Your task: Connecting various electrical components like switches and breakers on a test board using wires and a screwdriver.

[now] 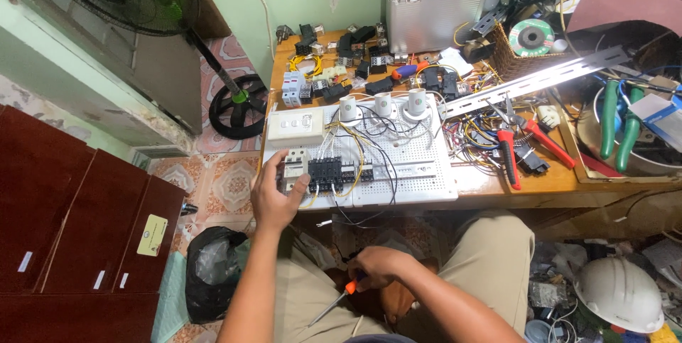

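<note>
Your right hand is low in the frame, near the bottom middle, just above your lap. It is closed around a screwdriver with an orange and black handle. The thin metal shaft points down and to the left, toward the bottom of the frame, so the tip faces away from the board.

Your left hand is higher up, left of the middle. It rests at the near edge of the white board. The fingers are partly open and curled, and the fingertips touch the white breaker at the board's left end. I cannot tell if they pinch it or only lean on it.

Just to the right of that hand sits a row of black breakers, side by side in a line that runs left to right across the board. Yellow, black and white wires go up from them.

So the breakers lie up and a little to the left of the screwdriver hand. Your left hand is much nearer to them; your right hand is well apart from them.

Farther up the board is a white switch box, and to its right stand three white lamp holders in a row.

Off to the right on the wooden table lie red-handled pliers among loose wires. Far up, near the top middle, stands a silver case
</note>
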